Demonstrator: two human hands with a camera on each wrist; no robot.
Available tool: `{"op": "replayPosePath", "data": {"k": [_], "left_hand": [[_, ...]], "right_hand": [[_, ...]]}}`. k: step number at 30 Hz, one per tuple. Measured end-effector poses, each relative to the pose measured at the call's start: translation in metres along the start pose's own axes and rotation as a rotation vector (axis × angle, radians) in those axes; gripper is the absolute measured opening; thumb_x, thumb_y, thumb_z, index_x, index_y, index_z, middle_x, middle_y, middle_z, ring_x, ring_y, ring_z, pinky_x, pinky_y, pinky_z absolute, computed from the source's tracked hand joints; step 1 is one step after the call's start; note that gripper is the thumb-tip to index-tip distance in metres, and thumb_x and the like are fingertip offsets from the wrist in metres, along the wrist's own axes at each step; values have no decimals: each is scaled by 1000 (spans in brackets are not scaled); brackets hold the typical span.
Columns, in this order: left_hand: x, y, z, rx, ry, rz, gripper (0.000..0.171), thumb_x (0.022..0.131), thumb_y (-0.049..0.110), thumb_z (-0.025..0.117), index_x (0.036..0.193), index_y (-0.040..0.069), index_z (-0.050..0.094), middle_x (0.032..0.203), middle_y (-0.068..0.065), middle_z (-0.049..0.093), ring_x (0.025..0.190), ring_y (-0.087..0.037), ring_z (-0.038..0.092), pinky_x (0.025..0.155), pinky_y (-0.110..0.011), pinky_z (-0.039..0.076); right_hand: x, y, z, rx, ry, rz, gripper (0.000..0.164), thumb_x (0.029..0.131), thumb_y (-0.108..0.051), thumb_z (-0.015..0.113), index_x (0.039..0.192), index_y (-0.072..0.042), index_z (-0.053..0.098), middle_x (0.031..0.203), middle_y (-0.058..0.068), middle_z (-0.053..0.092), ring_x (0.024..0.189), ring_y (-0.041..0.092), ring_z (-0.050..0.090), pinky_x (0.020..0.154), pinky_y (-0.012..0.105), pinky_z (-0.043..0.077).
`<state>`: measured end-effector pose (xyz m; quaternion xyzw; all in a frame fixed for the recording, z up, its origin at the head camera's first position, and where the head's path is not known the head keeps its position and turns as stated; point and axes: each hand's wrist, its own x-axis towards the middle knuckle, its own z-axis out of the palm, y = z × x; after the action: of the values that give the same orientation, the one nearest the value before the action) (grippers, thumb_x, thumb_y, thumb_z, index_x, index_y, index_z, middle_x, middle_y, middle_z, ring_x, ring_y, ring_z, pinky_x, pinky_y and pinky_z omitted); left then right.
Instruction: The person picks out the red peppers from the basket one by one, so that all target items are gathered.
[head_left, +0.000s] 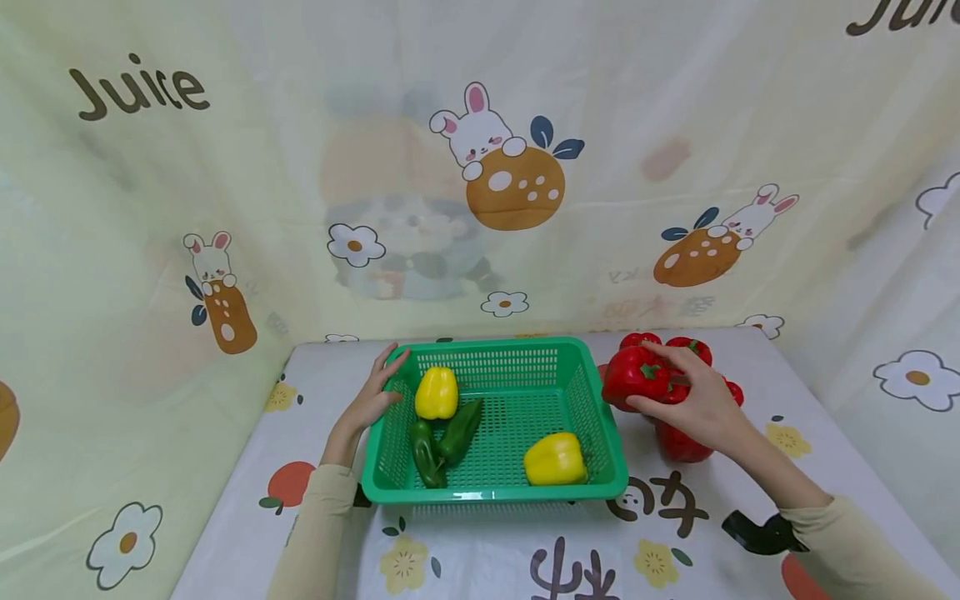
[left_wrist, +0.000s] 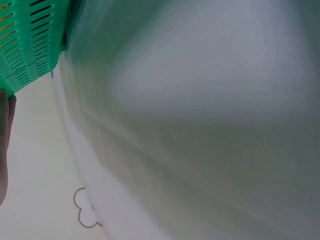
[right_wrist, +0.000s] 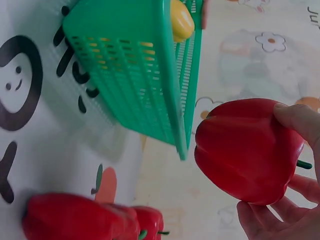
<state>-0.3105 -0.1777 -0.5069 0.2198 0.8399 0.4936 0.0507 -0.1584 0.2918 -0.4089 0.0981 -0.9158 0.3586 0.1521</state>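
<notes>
My right hand [head_left: 701, 408] grips a red bell pepper [head_left: 630, 379] by its stem side, thumb on one side and fingers on the other. In the right wrist view this pepper [right_wrist: 247, 150] is up off the table, beside the basket's rim. The green plastic basket [head_left: 480, 495] has two yellow bell peppers [head_left: 437, 393] and two long green peppers [head_left: 461, 432] in it. At its left end, my left hand [head_left: 367, 404] rests on the rim, its fingers extended toward the back corner. Only a sliver of that hand appears in the left wrist view.
Several more red bell peppers [head_left: 682, 442] lie on the table to the basket's right, partly hidden by my right hand. A patterned cloth [head_left: 405, 562] covers the table, and a printed curtain [head_left: 405, 167] hangs behind and at both sides.
</notes>
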Motion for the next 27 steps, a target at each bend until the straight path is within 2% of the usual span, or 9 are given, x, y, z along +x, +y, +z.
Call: {"op": "replayPosePath", "data": {"k": [8, 12, 13, 15, 16, 18, 20, 23, 27], "left_hand": [[0, 2, 0, 8, -2, 6, 80, 82, -10, 52, 155, 3, 26, 163, -18, -1, 148, -42, -4, 108, -71, 10], [-7, 24, -3, -2, -32, -6, 76, 83, -11, 50, 154, -4, 24, 162, -23, -3, 147, -46, -5, 108, -72, 10], [-9, 30, -3, -1, -39, -9, 75, 84, -11, 50, 153, -5, 23, 162, -24, -3, 146, -47, -5, 108, -72, 10], [-13, 42, -5, 10, -50, -13, 74, 84, -12, 49, 152, -8, 22, 161, -26, -3, 146, -48, -5, 108, -72, 11], [-13, 43, -5, 13, -48, -12, 74, 84, -12, 49, 152, -8, 22, 161, -27, -3, 146, -49, -4, 108, -72, 11], [-11, 34, -4, 14, -34, -6, 74, 84, -12, 49, 153, -6, 23, 161, -25, -3, 146, -48, -4, 108, -72, 11], [-6, 21, -2, 18, -19, -1, 76, 83, -11, 50, 154, -4, 24, 162, -22, -2, 147, -46, -3, 108, -72, 11], [0, 1, 0, 22, 0, -2, 78, 82, -9, 51, 155, 3, 25, 164, -16, -1, 148, -41, -3, 109, -71, 11], [1, -1, 1, 15, 0, -2, 79, 81, -7, 50, 156, 4, 26, 164, -15, -1, 149, -40, -4, 109, -70, 11]], "right_hand": [[-9, 14, -16, -27, 20, 31, 79, 76, -20, 83, 143, -2, 45, 135, 30, 47, 115, 50, 46, 73, 65, 51], [-16, 23, -26, -42, 28, 71, 81, 77, -22, 83, 144, -1, 44, 136, 32, 45, 116, 52, 43, 71, 64, 52], [-17, 25, -28, -40, 28, 78, 81, 77, -22, 83, 145, -1, 43, 136, 32, 45, 116, 52, 43, 70, 62, 53], [-20, 29, -32, -47, 30, 91, 82, 78, -23, 83, 146, -1, 42, 136, 32, 45, 115, 51, 44, 68, 49, 57], [-22, 31, -33, -50, 32, 92, 83, 78, -24, 83, 146, -1, 42, 137, 31, 45, 115, 51, 44, 68, 41, 57], [-24, 35, -37, -56, 37, 91, 83, 77, -24, 83, 146, -1, 42, 136, 30, 46, 115, 49, 45, 66, 25, 52], [-26, 40, -39, -68, 46, 85, 83, 77, -24, 84, 146, 0, 43, 136, 30, 47, 114, 47, 46, 66, 15, 44], [-28, 46, -41, -78, 52, 83, 82, 77, -24, 84, 145, 0, 43, 134, 30, 48, 112, 46, 47, 65, 12, 42], [-31, 52, -44, -94, 55, 93, 82, 77, -24, 84, 144, 2, 44, 133, 31, 47, 110, 47, 47, 64, 11, 42]]}}
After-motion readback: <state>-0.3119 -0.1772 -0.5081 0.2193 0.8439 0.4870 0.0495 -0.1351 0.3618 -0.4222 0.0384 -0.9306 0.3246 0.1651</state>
